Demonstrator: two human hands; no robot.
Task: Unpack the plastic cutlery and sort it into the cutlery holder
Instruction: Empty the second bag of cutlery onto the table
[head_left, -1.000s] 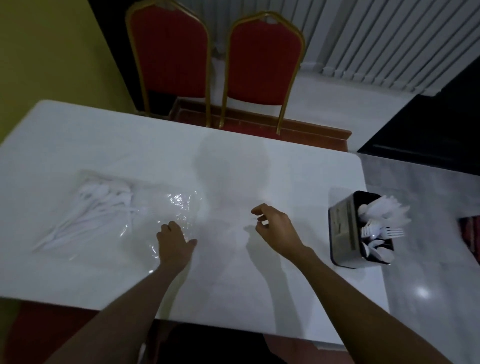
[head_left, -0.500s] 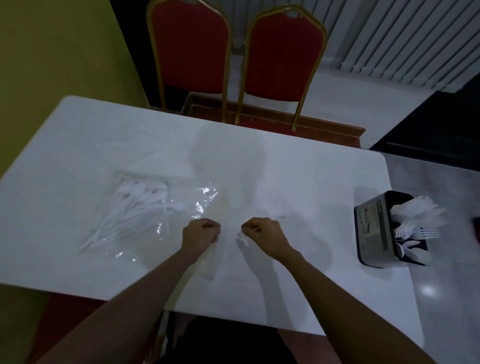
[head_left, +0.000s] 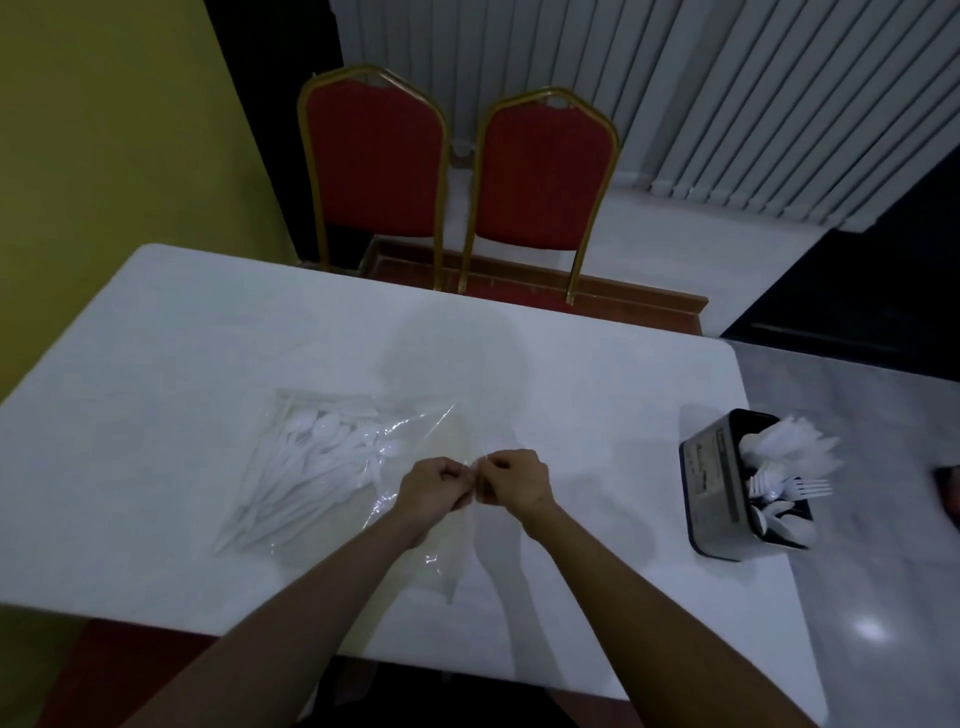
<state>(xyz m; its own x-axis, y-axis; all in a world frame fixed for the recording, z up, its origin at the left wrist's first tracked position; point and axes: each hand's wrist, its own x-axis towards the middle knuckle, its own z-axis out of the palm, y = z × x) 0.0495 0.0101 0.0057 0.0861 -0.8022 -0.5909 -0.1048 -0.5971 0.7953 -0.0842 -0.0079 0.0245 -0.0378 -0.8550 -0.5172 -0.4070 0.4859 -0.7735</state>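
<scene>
A clear plastic bag (head_left: 415, 436) lies on the white table (head_left: 208, 364), with several white plastic spoons and forks (head_left: 306, 467) bunched in its left half. My left hand (head_left: 434, 486) and my right hand (head_left: 514, 480) are side by side at the bag's right edge, both pinching the thin plastic there, knuckles almost touching. At the table's right end stands a dark cutlery holder (head_left: 711, 478) with white forks, spoons and other cutlery sticking out of it.
Two red chairs with gold frames (head_left: 374, 166) (head_left: 545, 176) stand beyond the table's far edge. A yellow wall is on the left, and grey floor lies to the right of the table.
My hands have come together on the bag's right edge; a second ago the left lay flat on the bag and the right hovered apart. The view has shifted.
</scene>
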